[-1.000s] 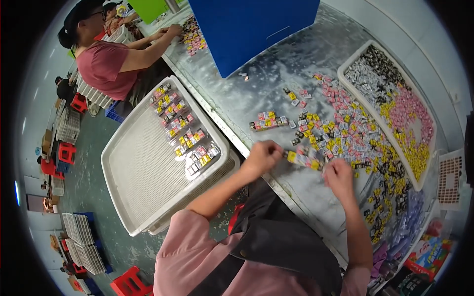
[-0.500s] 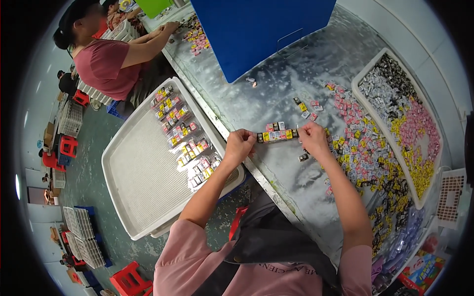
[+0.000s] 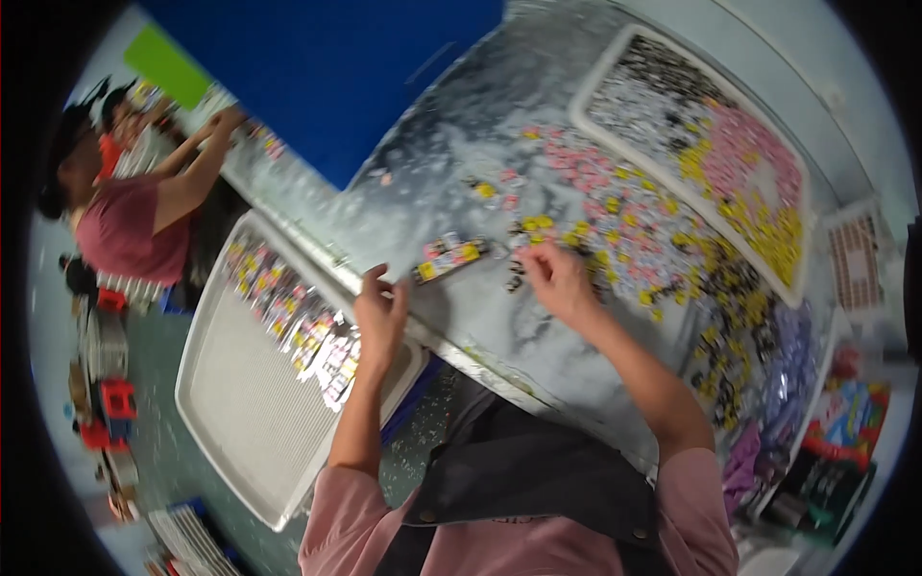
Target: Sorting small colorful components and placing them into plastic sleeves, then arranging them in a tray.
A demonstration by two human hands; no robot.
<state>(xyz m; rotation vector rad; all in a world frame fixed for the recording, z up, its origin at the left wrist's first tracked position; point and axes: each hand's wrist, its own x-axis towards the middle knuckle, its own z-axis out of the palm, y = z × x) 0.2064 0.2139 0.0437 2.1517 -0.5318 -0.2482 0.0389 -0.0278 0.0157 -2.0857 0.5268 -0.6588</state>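
A short row of small black, yellow, pink and white blocks lies on the grey tabletop between my hands. My left hand is at the table's near edge, left of the row, its fingers apart and holding nothing. My right hand is right of the row, beside some loose black pieces. Its fingertips are pinched together; blur hides whatever is between them. Loose mixed pieces spread over the table beyond and to the right of that hand.
A white tray at my left holds several rows of clear-packed pieces. A white bin of colour-sorted pieces stands at the right. A large blue panel rises at the back. Left of the table, a person in a dark pink shirt works.
My head view has swung to the right and blurred. Both hands have come off the row of blocks; my left hand has opened, and my right has moved toward the loose pieces.
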